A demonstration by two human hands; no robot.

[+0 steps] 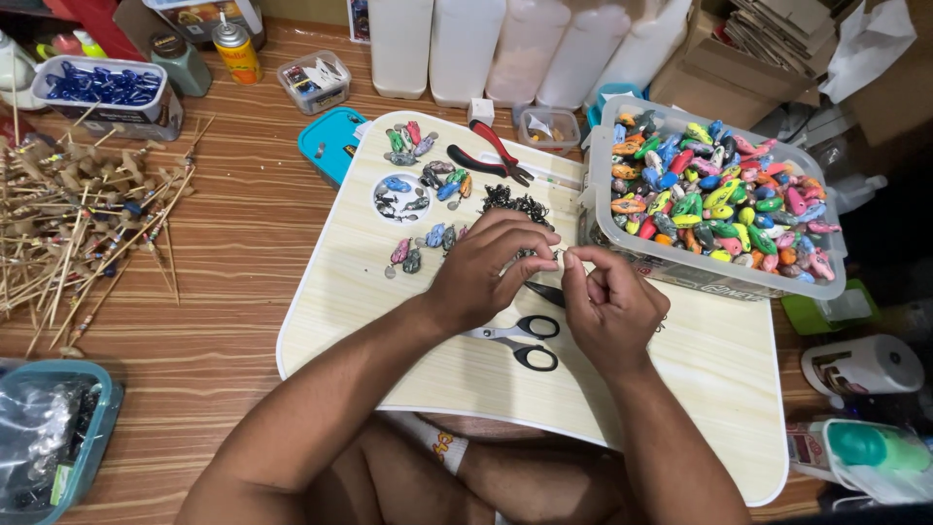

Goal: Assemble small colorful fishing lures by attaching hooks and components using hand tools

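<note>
Both hands meet over the pale tabletop: the left hand and right hand have their fingers pinched together on a tiny metal piece. Painted lures lie at ten o'clock; a full bin at two.

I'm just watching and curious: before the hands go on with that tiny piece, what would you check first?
1. Both hands meet over the board: left hand, right hand: ok.
2. Small piece pinched between the fingertips: too small to identify: cannot tell.
3. Scissors lie under the hands, blades partly hidden: cannot tell.
4. Red-handled pliers lie apart from the hands: ok.
5. Clear bin of coloured pieces sits beside the right hand: ok.
</note>
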